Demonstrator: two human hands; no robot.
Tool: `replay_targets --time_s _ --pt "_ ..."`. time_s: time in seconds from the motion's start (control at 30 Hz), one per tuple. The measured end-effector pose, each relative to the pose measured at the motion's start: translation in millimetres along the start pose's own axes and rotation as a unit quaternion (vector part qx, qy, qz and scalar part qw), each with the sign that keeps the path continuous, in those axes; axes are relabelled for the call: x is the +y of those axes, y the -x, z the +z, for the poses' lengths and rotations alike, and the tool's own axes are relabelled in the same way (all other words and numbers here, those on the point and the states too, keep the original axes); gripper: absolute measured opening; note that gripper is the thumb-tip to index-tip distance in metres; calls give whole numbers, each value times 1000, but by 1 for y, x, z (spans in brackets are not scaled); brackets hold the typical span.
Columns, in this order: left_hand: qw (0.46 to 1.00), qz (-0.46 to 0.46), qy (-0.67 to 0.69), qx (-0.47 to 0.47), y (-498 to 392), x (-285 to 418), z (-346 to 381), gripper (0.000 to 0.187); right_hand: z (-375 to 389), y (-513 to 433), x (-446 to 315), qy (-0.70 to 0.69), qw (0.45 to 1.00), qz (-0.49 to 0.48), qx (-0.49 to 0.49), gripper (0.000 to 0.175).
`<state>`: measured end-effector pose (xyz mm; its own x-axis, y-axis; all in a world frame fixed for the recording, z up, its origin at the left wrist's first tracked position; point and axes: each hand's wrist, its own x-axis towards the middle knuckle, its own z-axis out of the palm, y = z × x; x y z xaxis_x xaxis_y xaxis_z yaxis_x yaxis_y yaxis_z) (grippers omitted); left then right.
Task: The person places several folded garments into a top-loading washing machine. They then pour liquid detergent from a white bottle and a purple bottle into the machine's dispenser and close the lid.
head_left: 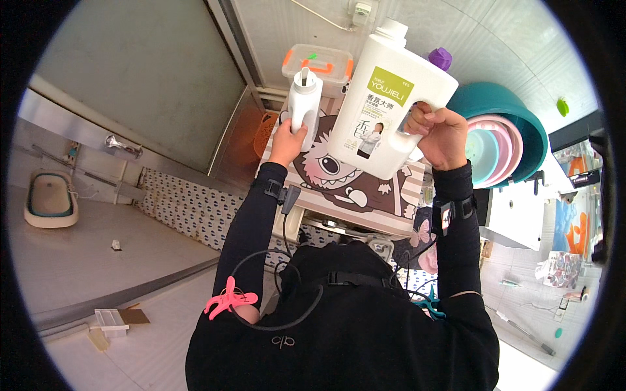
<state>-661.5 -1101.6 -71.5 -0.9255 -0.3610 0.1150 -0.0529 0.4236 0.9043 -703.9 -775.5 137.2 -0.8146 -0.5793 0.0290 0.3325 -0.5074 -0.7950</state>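
Observation:
My left hand (289,141) grips a small white plastic bottle (308,100) by its side. Its top faces me, uncapped, with a pouring spout showing in the neck. In my right hand (436,134) is a large white plastic jug (364,137), held by its handle and tilted a little. A green-and-white label with writing covers the jug's front. Whether its white neck (392,30) carries a cap, I cannot tell. Both containers are held apart above a table with a striped cartoon-print cover (337,193). Part of a white object shows below my right fingers, mostly hidden.
A clear storage box (318,63) with orange latches stands behind the bottle. To the right, nested pink and blue basins sit inside a large teal basin (535,132). An orange basket (264,134) is left of the table. Cables run from my wrist straps.

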Motion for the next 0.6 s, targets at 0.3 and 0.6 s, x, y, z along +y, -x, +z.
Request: replay_targets --time_s 0.3,0.6 --pt "1000 -1 10 -5 -1 -4 2 30 -5 -1 1 -15 1000 11 -5 12" --pt "999 -13 33 -10 -4 -11 6 28 -6 -1 -5 -17 1000 21 -8 11"
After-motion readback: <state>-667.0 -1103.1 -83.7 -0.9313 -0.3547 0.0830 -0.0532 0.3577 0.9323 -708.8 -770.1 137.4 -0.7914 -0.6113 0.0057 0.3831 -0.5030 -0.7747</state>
